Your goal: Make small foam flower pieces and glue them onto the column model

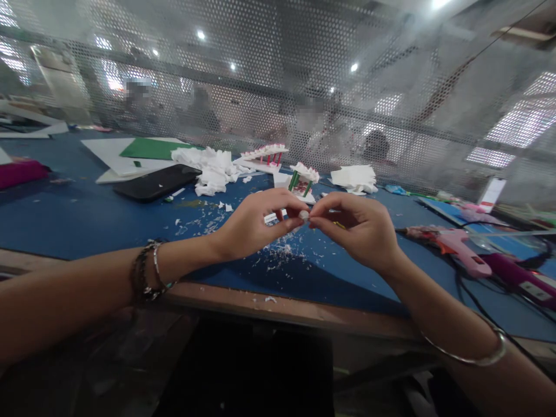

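Note:
Between the fingertips of both hands is a small whitish piece (304, 215), too small to name. My left hand (260, 217) pinches it between thumb and fingers from the left. From the right, my right hand (358, 226) meets it with thumb and forefinger pressed together. Under the hands, white scraps (284, 252) lie scattered on the blue tabletop (208, 269). Just behind the fingers stands a small white-topped model (306, 172) on green posts. Farther back is another model (264, 153) with red posts and a white stepped top.
A pink glue gun (464, 249) and a purple tool (516, 278) with cables lie at the right. Crumpled white paper (212, 168), a black phone (158, 182) and a green sheet (152, 148) are at the left. A perforated metal screen (269, 63) rises behind the table.

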`<state>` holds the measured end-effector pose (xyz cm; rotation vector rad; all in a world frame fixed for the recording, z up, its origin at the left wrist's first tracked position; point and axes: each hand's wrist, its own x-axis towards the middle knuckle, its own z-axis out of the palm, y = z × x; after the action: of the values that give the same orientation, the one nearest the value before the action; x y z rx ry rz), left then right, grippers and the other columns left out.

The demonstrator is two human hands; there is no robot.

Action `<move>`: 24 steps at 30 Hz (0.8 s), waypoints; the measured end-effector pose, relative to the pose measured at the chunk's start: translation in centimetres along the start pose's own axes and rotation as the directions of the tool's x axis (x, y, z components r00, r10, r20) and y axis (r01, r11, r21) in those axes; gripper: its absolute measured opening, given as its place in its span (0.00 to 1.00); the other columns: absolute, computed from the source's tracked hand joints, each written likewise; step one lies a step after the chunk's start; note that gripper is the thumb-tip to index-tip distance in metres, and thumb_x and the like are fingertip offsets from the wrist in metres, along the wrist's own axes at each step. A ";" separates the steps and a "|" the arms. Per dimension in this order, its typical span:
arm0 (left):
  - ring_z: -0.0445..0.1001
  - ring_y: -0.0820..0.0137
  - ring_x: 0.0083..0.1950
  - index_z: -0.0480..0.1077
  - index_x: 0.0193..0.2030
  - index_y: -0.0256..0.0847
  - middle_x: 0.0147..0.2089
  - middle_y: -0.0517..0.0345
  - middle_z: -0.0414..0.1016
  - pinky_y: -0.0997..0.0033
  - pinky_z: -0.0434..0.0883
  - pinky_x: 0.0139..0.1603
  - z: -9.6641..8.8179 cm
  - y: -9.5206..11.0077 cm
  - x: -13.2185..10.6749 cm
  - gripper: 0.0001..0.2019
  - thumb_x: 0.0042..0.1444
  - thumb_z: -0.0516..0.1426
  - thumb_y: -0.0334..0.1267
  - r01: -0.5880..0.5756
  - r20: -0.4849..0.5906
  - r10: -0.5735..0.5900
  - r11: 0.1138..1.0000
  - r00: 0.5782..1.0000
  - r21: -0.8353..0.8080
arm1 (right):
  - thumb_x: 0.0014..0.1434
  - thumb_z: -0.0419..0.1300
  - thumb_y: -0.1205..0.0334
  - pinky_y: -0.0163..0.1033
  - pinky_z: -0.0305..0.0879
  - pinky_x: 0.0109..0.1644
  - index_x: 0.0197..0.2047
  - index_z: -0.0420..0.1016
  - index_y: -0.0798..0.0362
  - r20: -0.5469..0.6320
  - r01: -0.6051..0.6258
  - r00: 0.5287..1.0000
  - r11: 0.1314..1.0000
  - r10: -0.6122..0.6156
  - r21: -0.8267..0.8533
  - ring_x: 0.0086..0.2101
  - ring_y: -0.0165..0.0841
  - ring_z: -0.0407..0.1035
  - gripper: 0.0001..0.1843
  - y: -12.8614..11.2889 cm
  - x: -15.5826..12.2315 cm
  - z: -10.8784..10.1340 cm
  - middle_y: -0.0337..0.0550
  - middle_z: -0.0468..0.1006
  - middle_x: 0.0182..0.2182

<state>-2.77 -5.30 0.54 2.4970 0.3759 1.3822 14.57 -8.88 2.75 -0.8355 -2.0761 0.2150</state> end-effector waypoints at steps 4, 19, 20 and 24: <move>0.67 0.80 0.29 0.68 0.34 0.34 0.31 0.57 0.69 0.81 0.67 0.31 0.0 0.0 0.1 0.04 0.51 0.53 0.30 -0.005 0.021 0.005 0.999 1.000 -0.031 | 0.48 0.58 0.67 0.26 0.63 0.27 0.27 0.68 0.55 -0.002 -0.012 1.000 0.999 0.012 0.030 0.24 0.21 0.66 0.01 -0.1 0.0 0.0 0.35 0.71 0.23; 0.68 0.77 0.34 0.71 0.34 0.37 0.35 0.55 0.71 0.77 0.67 0.34 0.3 -0.1 -0.2 0.06 0.51 0.53 0.30 0.055 -0.015 -0.056 0.996 0.998 -0.071 | 0.48 0.59 0.66 0.31 0.62 0.30 0.26 0.65 0.54 -0.034 0.035 0.999 0.999 -0.034 0.011 0.26 0.23 0.63 0.04 0.3 0.0 0.3 0.36 0.68 0.24; 0.68 0.76 0.35 0.71 0.35 0.37 0.35 0.54 0.71 0.77 0.67 0.34 0.4 -0.1 -0.2 0.07 0.52 0.52 0.29 0.054 -0.004 -0.055 0.996 0.998 -0.066 | 0.48 0.59 0.66 0.31 0.61 0.29 0.26 0.64 0.54 -0.033 0.051 0.998 0.999 -0.051 -0.006 0.26 0.23 0.63 0.05 0.3 0.0 0.3 0.36 0.67 0.24; 0.67 0.76 0.36 0.70 0.38 0.39 0.37 0.54 0.70 0.77 0.67 0.34 0.5 0.2 -0.2 0.11 0.53 0.48 0.27 0.033 0.021 -0.031 0.996 0.999 -0.088 | 0.49 0.58 0.65 0.32 0.59 0.29 0.25 0.61 0.52 -0.050 0.113 0.992 0.989 -0.118 -0.099 0.26 0.24 0.60 0.07 0.4 -0.1 0.5 0.35 0.64 0.23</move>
<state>-2.49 -5.57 0.17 2.4210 0.3417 1.3317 14.46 -8.56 2.19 -0.7663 -2.0878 0.0284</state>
